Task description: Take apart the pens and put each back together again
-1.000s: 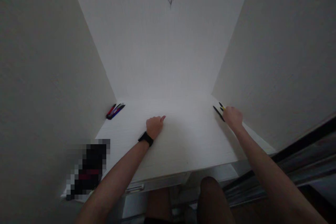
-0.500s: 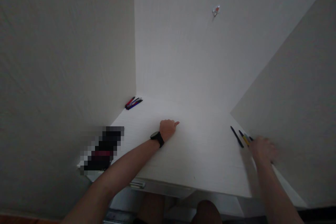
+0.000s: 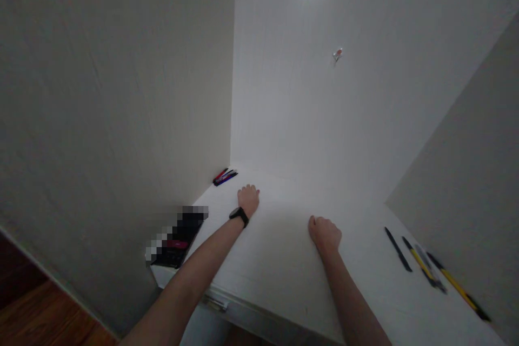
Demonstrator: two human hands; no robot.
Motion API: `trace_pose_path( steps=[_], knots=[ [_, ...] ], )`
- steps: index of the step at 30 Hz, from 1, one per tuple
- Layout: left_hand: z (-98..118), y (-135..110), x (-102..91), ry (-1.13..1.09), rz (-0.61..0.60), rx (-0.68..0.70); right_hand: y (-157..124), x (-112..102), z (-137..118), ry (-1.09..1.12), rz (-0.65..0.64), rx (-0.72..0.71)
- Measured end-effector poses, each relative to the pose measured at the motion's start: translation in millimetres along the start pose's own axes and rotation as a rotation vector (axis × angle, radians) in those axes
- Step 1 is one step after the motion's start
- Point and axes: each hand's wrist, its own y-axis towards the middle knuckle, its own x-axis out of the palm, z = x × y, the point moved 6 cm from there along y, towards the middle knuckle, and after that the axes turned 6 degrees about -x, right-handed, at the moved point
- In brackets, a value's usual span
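Observation:
My left hand [image 3: 248, 199], with a black watch [image 3: 239, 216] on its wrist, rests on the white desk [image 3: 279, 259]. Its fingers are curled closed, and no item sticks out of them. Just beyond it, in the back left corner, lies a small bundle of red, blue and dark pens [image 3: 225, 177]. Closed in a loose fist, my right hand [image 3: 325, 234] sits over the middle of the desk, and nothing shows in it. On the right side lie a black pen [image 3: 398, 249], a yellow and black pen [image 3: 419, 261], a greyish pen [image 3: 433, 272] and a longer yellow and black one [image 3: 458, 284].
A dark, partly blurred-out object with a red patch [image 3: 177, 244] is at the left edge of the desk. Walls enclose the left, back and right sides. A small hook [image 3: 337, 55] is on the back wall. A drawer handle [image 3: 215, 303] shows below the front edge.
My right hand has left the pens by the right wall and come to the middle, now in a fist. My left thumb is tucked in. The view has shifted, showing the right pens more fully.

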Motion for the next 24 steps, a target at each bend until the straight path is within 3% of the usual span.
trace_pose_path(
  steps=[5, 9, 15, 24],
  knots=[
    [-46.8, 40.1, -3.7, 0.088, 0.215, -0.141, 3.1, 2.5, 3.6, 0.028, 0.028, -0.010],
    [-71.3, 62.5, 1.5, 0.144, 0.279, -0.213, 5.8, 6.3, 1.8, 0.039, 0.076, -0.025],
    [-79.6, 80.1, 5.4, 0.198, 0.262, -0.223, 7.0, 9.3, 2.1, 0.056, 0.117, -0.036],
    [-78.9, 77.6, 0.1, 0.162, 0.230, -0.295, 6.0, 8.6, 1.4, 0.079, 0.119, -0.036]
  ],
)
